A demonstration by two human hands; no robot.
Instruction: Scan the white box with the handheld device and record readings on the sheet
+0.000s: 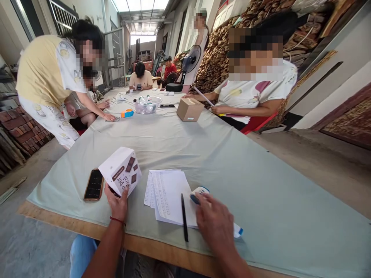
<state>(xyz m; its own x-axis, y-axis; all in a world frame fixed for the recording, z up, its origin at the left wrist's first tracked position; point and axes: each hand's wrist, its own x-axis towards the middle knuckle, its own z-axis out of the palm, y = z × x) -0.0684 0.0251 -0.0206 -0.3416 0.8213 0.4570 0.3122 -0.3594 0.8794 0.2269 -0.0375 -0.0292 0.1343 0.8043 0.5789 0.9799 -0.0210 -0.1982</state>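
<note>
Fingers of your left hand (117, 204) grasp the white box (121, 170), tilted near the table's (232, 162) near edge, just beside the phone (94, 184). Your right hand (216, 222) closes over a white-and-blue device (198, 192) resting on the papers (169, 195), beside the pen (184, 218).

On the cloth-covered tabletop (203, 154), the white cardboard box with brown squares (121, 170) stands at the near left, tilted, with the left hand (117, 202) touching its near side and the dark flat phone (94, 184) lying just beside it on the left. To the right of the box lies the stack of white printed paper sheets (168, 193), the black pen (184, 216) rests on it, and the right hand (216, 222) lies at its right edge on the white and blue handheld device (198, 192). Far behind, near the middle, the clear plastic bowl (147, 105) stands left of the brown cardboard box (189, 109).
</note>
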